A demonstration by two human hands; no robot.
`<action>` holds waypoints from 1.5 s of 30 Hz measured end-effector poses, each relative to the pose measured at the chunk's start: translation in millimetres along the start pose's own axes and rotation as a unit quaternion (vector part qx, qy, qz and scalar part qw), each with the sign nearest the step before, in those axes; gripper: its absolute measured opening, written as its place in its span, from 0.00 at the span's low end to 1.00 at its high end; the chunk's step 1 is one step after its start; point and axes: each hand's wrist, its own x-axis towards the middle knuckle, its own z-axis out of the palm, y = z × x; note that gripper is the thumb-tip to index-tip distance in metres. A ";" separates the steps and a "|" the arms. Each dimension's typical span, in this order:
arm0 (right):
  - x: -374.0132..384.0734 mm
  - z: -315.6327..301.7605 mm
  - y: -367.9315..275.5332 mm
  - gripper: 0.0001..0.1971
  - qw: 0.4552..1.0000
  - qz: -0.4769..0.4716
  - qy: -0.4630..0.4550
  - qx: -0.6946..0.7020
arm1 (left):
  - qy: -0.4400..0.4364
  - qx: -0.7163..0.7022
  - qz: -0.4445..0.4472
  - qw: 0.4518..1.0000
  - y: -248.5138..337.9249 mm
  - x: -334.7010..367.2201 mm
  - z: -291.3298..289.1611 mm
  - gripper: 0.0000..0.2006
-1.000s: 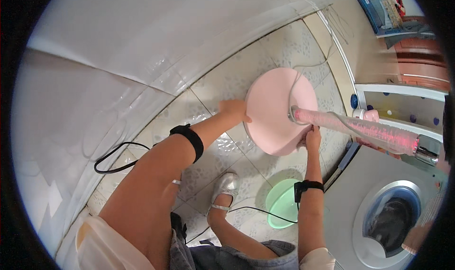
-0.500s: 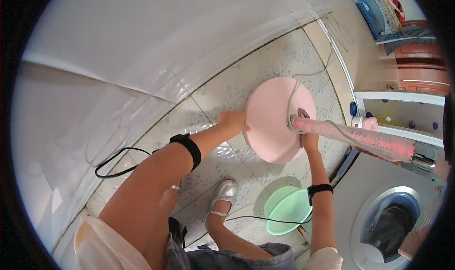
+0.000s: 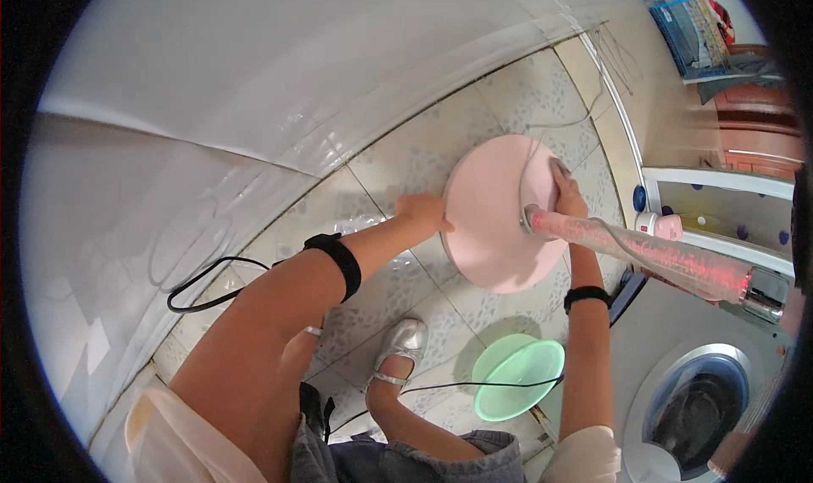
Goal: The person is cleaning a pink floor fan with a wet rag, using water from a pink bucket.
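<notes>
White wall [image 3: 212, 68]: fills the upper left of the frame; its lower edge runs diagonally toward the upper right. Tiled floor [image 3: 364, 178]: a band of tile shows between that edge and the disc, with more tile between disc and basin. Washing machine [image 3: 699, 411]: lower right, round door toward the frame's edge; clearance on this side is narrower, the right forearm lying alongside. Lit pink pole [image 3: 644, 250]: extends from the disc toward the right edge. Pink disc [image 3: 487, 208]: right of centre, rim fully rounded; floor contact cannot be told. Green basin [image 3: 525, 380]: lower centre-right, apart from the disc. Left hand [image 3: 423, 212]: grip pinching the disc's left rim, thumb on the face. Right hand [image 3: 572, 199]: at the disc's right edge, behind the pole, grip closed on a small dark item [image 3: 559, 172]; its kind cannot be told.
</notes>
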 end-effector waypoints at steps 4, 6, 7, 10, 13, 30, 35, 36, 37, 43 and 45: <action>5.7 30.1 40.2 0.29 0.975 0.218 -0.006 -0.041 | 0.002 0.017 0.009 1.000 5.4 5.5 9.3 0.22; 1.6 39.5 61.4 0.28 0.979 0.200 -0.014 -0.033 | -0.011 0.004 0.022 1.000 5.4 9.7 13.3 0.22; -5.5 48.4 66.8 0.28 0.979 0.201 -0.015 -0.037 | -0.011 0.001 0.025 1.000 8.1 11.0 14.3 0.22; -36.5 65.4 60.1 0.26 0.970 -0.006 0.235 -0.066 | -0.013 0.008 0.021 1.000 16.0 12.2 4.1 0.21; -67.7 74.9 -20.4 0.29 0.950 0.092 0.283 -0.091 | -0.050 0.135 0.038 0.989 17.5 19.8 -4.0 0.18; -248.9 -98.5 -118.0 0.30 0.627 0.231 0.139 0.731 | -0.080 0.325 0.225 0.915 170.4 -110.3 -85.1 0.12; -284.9 -168.5 -134.9 0.34 0.546 0.131 0.244 0.790 | -0.060 0.364 0.413 0.833 172.3 -184.3 -102.2 0.12; -288.8 -191.4 -136.2 0.34 0.546 0.117 0.263 0.787 | -0.047 0.381 0.421 0.822 182.0 -199.4 -117.3 0.12; -294.1 -212.8 -136.8 0.34 0.545 0.098 0.269 0.788 | -0.040 0.362 0.409 0.837 193.0 -212.7 -131.4 0.13; -339.2 -220.3 -170.0 0.37 0.490 0.056 0.316 0.811 | -0.086 0.200 0.453 0.864 218.0 -262.0 -119.7 0.26; -364.4 -205.9 -179.4 0.37 0.483 0.028 0.303 0.821 | -0.112 0.077 0.493 0.859 241.6 -280.3 -89.7 0.31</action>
